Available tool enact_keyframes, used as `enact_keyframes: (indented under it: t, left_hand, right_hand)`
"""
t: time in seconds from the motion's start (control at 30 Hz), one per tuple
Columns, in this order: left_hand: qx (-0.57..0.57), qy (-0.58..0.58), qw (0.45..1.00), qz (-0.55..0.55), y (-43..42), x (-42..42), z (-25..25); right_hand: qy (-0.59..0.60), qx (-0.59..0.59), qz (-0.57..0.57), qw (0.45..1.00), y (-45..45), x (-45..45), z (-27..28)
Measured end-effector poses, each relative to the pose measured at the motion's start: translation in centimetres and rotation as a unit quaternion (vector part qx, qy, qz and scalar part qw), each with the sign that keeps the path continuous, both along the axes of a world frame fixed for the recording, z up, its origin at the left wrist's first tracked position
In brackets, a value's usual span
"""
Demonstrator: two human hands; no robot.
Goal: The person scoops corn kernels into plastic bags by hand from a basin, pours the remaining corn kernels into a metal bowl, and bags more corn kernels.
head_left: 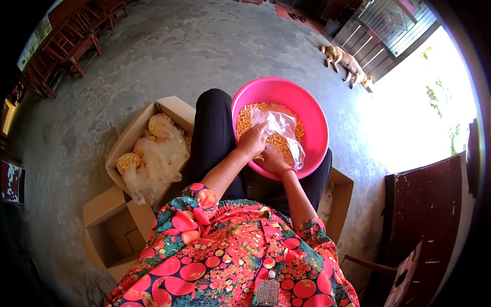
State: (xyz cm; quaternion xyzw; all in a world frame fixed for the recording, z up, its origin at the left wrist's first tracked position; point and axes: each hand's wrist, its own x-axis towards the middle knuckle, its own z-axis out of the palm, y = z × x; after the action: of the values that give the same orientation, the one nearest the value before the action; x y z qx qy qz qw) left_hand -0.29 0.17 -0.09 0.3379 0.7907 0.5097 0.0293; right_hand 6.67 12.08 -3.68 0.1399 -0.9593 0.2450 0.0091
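Observation:
A pink basin [318,117] rests between my knees, with yellow-orange kernels that look like corn [244,122] inside. Over the kernels lies a clear plastic bag [281,122], its mouth toward me. My left hand [251,141] is closed on the near left edge of this bag. Just right of it, my right hand [273,160] reaches low into the basin at the bag and kernels. Its fingers are mostly hidden, so I cannot tell what they hold.
At my left, a cardboard box [128,134] holds filled clear bags [162,156]; another open box [105,205] stands nearer. A further carton [341,202] is by my right leg. A dog [348,64] lies near the bright doorway. Wooden chairs [76,46] line the far left.

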Motion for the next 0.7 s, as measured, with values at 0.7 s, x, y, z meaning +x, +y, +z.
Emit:
enact_keyframes:
  t: [0.7]
  left_hand:
    - [-0.018, -0.001, 1.0, -0.022, -0.1, 0.1, -0.2]
  right_hand:
    - [-0.212, -0.206, -0.087, 0.951, 1.9, 0.5, 0.6]
